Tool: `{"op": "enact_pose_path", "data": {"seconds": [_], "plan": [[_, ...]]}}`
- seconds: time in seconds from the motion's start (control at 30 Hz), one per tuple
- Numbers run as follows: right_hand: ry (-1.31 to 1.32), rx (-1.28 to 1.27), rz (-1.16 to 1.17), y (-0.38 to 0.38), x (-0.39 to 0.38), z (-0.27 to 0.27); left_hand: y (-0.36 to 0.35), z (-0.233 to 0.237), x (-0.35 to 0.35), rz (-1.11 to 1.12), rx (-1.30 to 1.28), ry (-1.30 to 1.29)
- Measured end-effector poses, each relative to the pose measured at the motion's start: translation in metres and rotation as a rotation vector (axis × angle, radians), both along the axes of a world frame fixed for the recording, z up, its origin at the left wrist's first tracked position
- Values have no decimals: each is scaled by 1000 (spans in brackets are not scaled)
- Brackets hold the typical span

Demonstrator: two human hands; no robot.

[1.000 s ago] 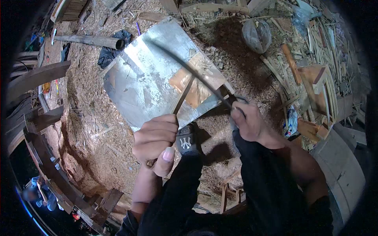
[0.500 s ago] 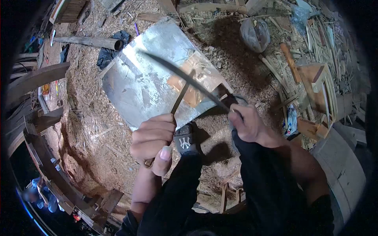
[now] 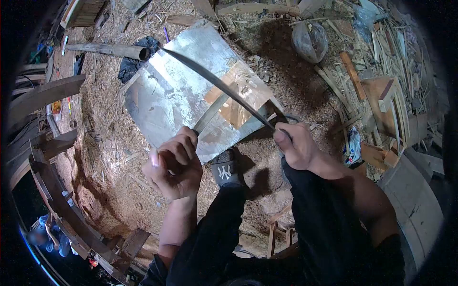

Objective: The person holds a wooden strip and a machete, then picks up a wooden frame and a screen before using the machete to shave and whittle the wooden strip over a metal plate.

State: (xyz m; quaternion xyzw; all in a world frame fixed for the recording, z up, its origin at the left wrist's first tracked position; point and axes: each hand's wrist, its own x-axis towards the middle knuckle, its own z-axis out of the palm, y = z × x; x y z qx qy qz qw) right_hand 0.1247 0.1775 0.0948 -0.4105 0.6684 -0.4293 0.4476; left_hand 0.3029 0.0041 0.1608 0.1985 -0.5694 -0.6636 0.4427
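Note:
My right hand (image 3: 296, 145) is closed around the near end of a long, slightly curved dark blade (image 3: 205, 74), which points up and to the left. My left hand (image 3: 174, 164) is closed on a shorter, flat knife-like blade (image 3: 212, 113). Its flat face now catches the light, and its far end meets or passes under the long blade near the middle; contact cannot be made out. Both are held above a worn metal sheet (image 3: 167, 102) on the ground. A brown board piece (image 3: 241, 112) lies on that sheet. Fingers hide both handles.
A dark slipper (image 3: 224, 169) with a white logo is beside the sheet. Wood shavings cover the ground. Around are a hollow pole (image 3: 107, 50), a plastic bag (image 3: 310, 43), a wooden frame (image 3: 381, 109) and curved timbers (image 3: 45, 95). Another person (image 3: 52, 233) sits at lower left.
My left hand has turned over and shifted left and up, rotating the shorter blade to show its broad face. The long blade's tip has moved slightly up and left.

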Motion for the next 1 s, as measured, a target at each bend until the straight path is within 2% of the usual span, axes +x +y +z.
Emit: {"op": "enact_pose_path", "data": {"seconds": [0.13, 0.2, 0.33, 0.4, 0.43, 0.5, 0.57, 0.63, 0.77, 0.83, 0.87, 0.9, 0.97, 1.0], "plan": [[141, 176, -38, -9, 1, -4, -4, -4, 2, 34, 32, 76], [27, 77, -16, -7, 1, 9, -2, -4, 4, 29, 40, 60], [93, -8, -18, -7, 3, -3, -2, -3, 3, 32, 31, 62], [108, 199, -14, -11, 3, -2, -5, -4, 2, 28, 35, 62], [103, 202, -15, -8, 3, -1, -5, -4, 3, 24, 55, 75], [8, -39, 12, 0, 3, 3, -3, -5, 7, 27, 80, 78], [-3, -61, 13, -3, 4, 1, -2, -4, 4, 41, 73, 65], [173, 187, -21, -8, 5, -7, -3, -5, 8, 43, 91, 74], [36, 17, -9, 0, 7, 0, -2, -7, 6, 50, 69, 64], [89, 208, 32, -3, 5, -1, 0, -4, 4, 73, 79, 64], [135, 327, -39, -6, 6, -5, 0, -3, 2, 88, 91, 67], [140, 325, -45, -6, 3, -4, -2, -4, 1, 82, 88, 73], [109, 56, -98, -1, 1, 0, -5, -7, 6, 24, 94, 87], [-26, 55, -41, 7, 0, 6, -3, -6, 7, 25, 101, 77]]}}
